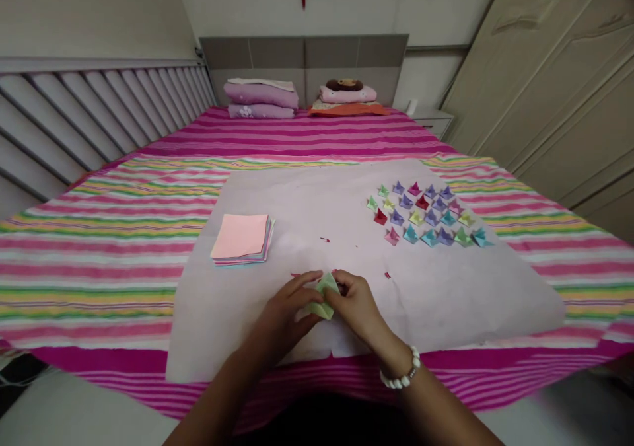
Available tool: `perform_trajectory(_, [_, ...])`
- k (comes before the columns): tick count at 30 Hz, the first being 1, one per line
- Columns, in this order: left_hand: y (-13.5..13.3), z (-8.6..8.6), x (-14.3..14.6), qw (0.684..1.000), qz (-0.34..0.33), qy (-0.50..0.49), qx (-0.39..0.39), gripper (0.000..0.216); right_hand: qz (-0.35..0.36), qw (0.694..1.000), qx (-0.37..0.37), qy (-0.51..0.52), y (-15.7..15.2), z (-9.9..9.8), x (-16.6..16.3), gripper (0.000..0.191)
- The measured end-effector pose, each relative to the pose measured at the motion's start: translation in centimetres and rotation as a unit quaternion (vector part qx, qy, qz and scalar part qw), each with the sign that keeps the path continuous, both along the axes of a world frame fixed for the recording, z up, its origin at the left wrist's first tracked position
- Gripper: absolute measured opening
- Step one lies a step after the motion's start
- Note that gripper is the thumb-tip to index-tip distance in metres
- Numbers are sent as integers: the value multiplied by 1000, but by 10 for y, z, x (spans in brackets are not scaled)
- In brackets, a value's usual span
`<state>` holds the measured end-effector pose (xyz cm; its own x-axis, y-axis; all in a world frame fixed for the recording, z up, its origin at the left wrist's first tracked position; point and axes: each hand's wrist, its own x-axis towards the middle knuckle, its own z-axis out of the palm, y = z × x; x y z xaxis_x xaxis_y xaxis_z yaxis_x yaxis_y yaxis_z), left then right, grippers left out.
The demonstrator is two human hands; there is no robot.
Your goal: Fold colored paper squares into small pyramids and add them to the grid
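Paper [325,306], pale green and partly folded, sits between the hands over the near edge of the sheet [307,198], around its middle. Left hand [293,302] curves loosely, fingertips and thumb gripping one side; right hand [357,306] is curled tighter, thumb pressed on the face. Uneven pulling could tear it or skew a crease; a careless forearm might scatter the figures [431,217] by the right edge. No writing or brand is legible

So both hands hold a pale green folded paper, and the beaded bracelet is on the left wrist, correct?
Wrong wrist: the head view shows the beaded bracelet on the right wrist. The left hand and right hand do hold the pale green folded paper.
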<state>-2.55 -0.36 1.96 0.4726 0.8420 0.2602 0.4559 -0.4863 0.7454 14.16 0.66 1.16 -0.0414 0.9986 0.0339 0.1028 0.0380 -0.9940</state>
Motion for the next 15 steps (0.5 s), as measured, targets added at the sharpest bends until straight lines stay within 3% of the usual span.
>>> perform_trajectory(3, [1,7,-2,999,-30,-3,-23,27,36,996,-45,66,-1,4,4,7])
perform_trajectory(6, [-2,18,-7,997,-70,-5,-39,40,30,995,-56,77,-1,5,8,7])
perform_trajectory(10, [-2,26,-12,993,-102,-8,-61,37,49,992,-74,86,-1,6,11,8])
perform_trajectory(15, [4,26,-10,996,-82,-6,-46,20,81,988,-91,97,-2,8,11,8])
